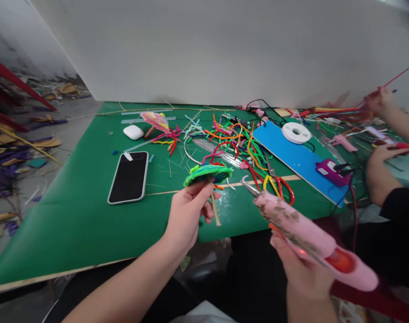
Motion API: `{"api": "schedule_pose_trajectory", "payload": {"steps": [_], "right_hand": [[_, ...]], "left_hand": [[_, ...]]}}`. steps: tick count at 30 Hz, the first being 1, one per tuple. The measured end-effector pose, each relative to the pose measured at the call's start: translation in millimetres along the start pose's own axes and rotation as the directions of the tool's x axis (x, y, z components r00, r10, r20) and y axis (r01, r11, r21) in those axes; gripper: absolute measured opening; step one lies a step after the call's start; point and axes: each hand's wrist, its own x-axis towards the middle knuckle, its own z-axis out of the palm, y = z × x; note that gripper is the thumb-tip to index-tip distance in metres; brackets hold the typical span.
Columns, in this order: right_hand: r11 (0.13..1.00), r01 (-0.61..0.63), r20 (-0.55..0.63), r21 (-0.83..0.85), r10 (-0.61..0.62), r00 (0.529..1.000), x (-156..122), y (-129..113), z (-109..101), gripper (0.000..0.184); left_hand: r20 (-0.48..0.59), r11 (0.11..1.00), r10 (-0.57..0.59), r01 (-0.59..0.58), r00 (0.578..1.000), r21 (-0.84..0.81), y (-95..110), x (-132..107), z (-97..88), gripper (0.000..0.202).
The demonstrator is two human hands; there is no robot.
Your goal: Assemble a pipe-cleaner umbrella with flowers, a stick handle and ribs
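My left hand (pixel 190 208) is closed on a round green and blue pipe-cleaner piece (pixel 207 172), which it pinches from below, above the green table. A pale stick (pixel 215 210) slants down beside the fingers; I cannot tell whether it is joined to the piece. In my right hand (pixel 302 269) is a pink hot glue gun (pixel 298 224) with brown stains and a small red light. Its metal nozzle points up and left, towards the pipe-cleaner piece but apart from it. Red-handled scissors (pixel 285 190) lie just behind the nozzle.
Loose pipe cleaners (pixel 238 139) cover the table's middle. On the left lie a phone (pixel 128 177) and a white case (pixel 133 132). A blue board (pixel 295 157) carries a white spool (pixel 296 133) and a purple power adapter (pixel 332 172). At right are a co-worker's hands (pixel 381 101).
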Motion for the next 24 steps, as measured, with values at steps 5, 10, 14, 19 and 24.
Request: {"api": "schedule_pose_trajectory", "payload": {"steps": [5,10,14,19,24], "right_hand": [[0.979,0.175,-0.048,-0.103,-0.181,0.982,4,-15,21,0.014],[0.963,0.21,-0.031,-0.166,-0.218,0.975,7,-19,26,0.018],[0.96,0.202,-0.018,-0.194,-0.209,0.978,10,-21,27,0.016],[0.964,0.189,-0.011,-0.188,-0.195,0.981,9,-23,27,0.018],[0.96,0.199,-0.026,-0.195,-0.208,0.978,7,-20,28,0.017]], "left_hand": [[-0.016,1.0,0.024,-0.024,1.0,-0.005,2,-4,3.6,0.024],[0.0,1.0,0.009,-0.009,1.0,-0.017,3,-6,4.7,0.023],[0.006,1.0,-0.018,0.018,1.0,-0.013,4,-7,4.8,0.023],[0.005,0.999,-0.041,0.041,0.999,-0.018,5,-8,5.0,0.023],[-0.011,0.999,-0.052,0.052,0.999,-0.012,5,-8,5.7,0.027]]}}
